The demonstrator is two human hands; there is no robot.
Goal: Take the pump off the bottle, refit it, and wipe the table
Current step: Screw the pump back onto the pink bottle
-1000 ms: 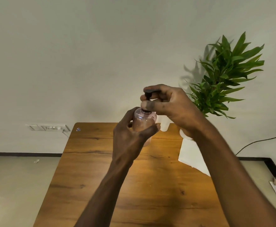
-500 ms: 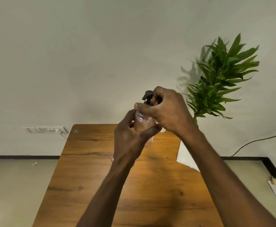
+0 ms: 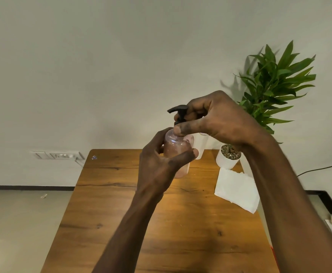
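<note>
I hold a clear pinkish bottle point(image 3: 178, 148) up above the wooden table point(image 3: 121, 203). My left hand point(image 3: 159, 162) is wrapped around the bottle's body. My right hand point(image 3: 214, 119) grips the black pump point(image 3: 179, 113) at the bottle's neck, thumb and fingers closed around its collar. The pump's spout points left. The pump sits on the bottle's mouth; whether it is screwed tight is hidden by my fingers. A white folded tissue point(image 3: 237, 189) lies on the table to the right.
A green plant point(image 3: 275, 83) in a white pot point(image 3: 228, 158) stands at the table's far right corner. A white cup point(image 3: 201, 146) stands behind the bottle. A wall socket point(image 3: 57, 155) is at the left, a black cable point(image 3: 322, 168) at the right.
My right hand has turned on the pump, so the spout now shows and points left. My right forearm has shifted aside, uncovering the pot and the tissue.
</note>
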